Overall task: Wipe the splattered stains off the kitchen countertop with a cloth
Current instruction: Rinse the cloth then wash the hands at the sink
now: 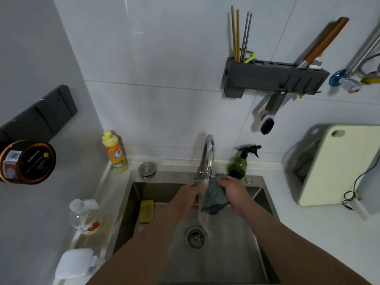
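Observation:
A grey-blue cloth [216,195] hangs between my two hands over the steel sink [226,254], right under the faucet [207,157]. Water runs from the spout down past the cloth toward the drain [195,237]. My left hand [190,192] grips the cloth's left edge. My right hand [231,187] grips its upper right part. The white countertop [308,223] stretches to the right of the sink; I cannot make out stains on it from here.
A yellow detergent bottle [115,155] and a green spray bottle [238,163] stand behind the sink. A yellow sponge [147,210] lies in the sink's left corner. A pale cutting board [337,163] leans at the right. A clear bottle [86,217] sits on the left ledge.

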The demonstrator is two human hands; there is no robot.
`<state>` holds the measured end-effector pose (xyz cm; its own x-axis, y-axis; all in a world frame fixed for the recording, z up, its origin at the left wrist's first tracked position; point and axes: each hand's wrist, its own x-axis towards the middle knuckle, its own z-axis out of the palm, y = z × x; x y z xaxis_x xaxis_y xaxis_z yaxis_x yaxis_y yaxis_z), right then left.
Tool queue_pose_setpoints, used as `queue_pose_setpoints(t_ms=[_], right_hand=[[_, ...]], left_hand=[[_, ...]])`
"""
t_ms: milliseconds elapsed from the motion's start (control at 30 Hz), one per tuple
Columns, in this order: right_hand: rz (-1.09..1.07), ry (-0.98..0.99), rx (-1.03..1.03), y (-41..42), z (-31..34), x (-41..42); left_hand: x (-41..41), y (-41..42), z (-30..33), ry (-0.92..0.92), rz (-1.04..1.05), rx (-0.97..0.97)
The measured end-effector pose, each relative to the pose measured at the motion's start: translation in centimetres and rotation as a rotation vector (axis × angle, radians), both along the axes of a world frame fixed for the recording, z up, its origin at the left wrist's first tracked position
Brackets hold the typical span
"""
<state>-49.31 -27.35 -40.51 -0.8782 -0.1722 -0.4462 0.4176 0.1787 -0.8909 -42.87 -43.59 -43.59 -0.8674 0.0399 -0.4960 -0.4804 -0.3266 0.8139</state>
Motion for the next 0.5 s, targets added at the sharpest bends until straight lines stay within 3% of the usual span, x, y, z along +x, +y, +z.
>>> queue_pose_setpoints(t_ms=[100,233,333,433,500], right_hand=[[-0.086,-0.101,-0.159,-0.2,0.3,0.7],[-0.096,-0.246,-0.187,-0.6,-0.5,2.5],[-0.077,-0.361,-0.211,-2.7,-1.9,4.1],[-0.068,-0.283,-0.081,-5.9,-2.8,4.1],[-0.005,-0.139,0.067,-7.4,-2.9,3.9]], left_hand=[[0.1,2.1,-0.5,-0.076,-0.012,0.167],[-0.8,4.0,-0.2,-0.06,0.289,-0.047],[-0.6,4.6,0.0,-0.058,0.34,0.003],[-0.1,3.5,0.2,-0.122,0.391,-0.03],[-0.1,2.2,-0.5,-0.16,0.333,-0.244]])
